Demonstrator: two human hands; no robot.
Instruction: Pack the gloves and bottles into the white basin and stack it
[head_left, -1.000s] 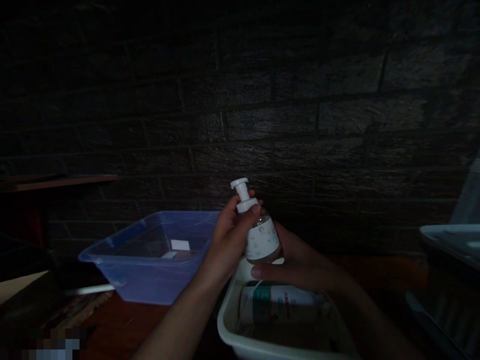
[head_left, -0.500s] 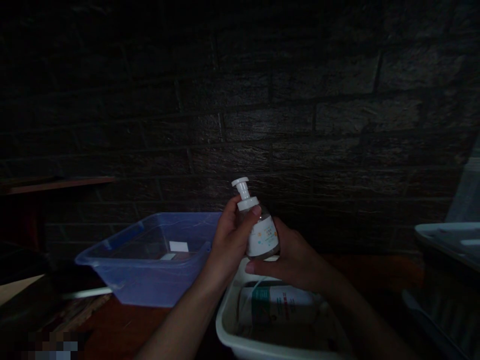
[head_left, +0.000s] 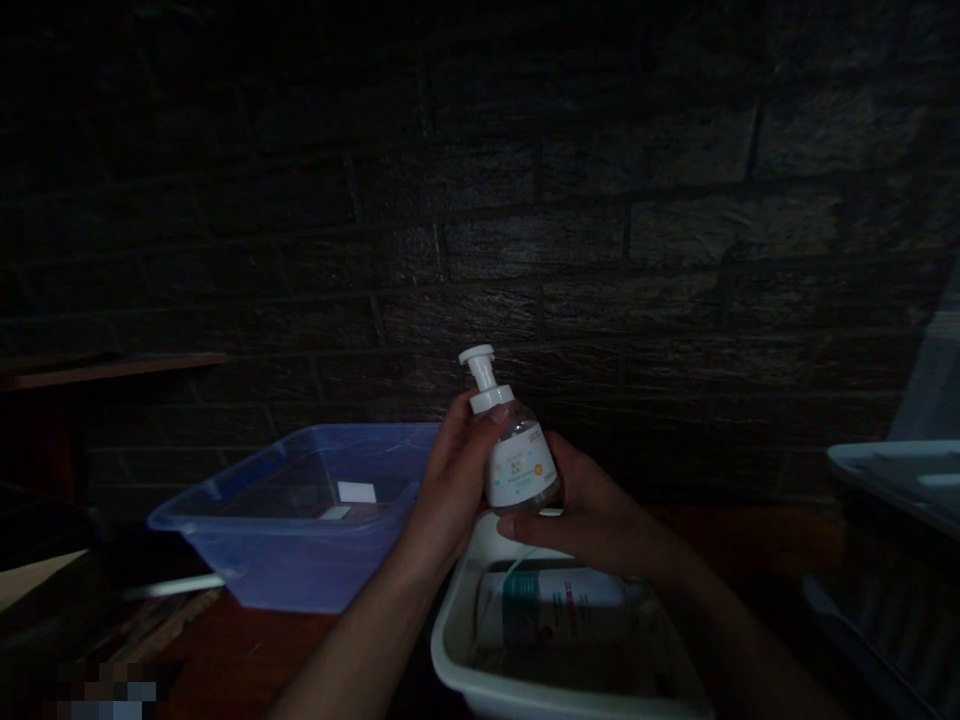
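A clear pump bottle [head_left: 517, 468] with a white pump head and a white printed label is held up, tilted a little to the left. My left hand [head_left: 459, 470] wraps round its left side, with the thumb on the shoulder below the collar. At the lower right, my right hand [head_left: 585, 505] is curved about the base, thumb underneath and fingers behind; the fingertips are hidden. Below the hands stands a white bin [head_left: 450, 655]. A white bottle [head_left: 559, 607] with a green band and red print lies on its side in it.
To the left stands a blue translucent tub [head_left: 277, 565] with white slips inside. A lidded container [head_left: 900, 500] is at the right. A wooden shelf edge [head_left: 120, 370] juts in at the left. Behind everything rises a dark brick wall [head_left: 487, 250].
The pump bottle has turned about its axis, bringing more of its label front into view, and shifted slightly left and up. Both hands still hold it.
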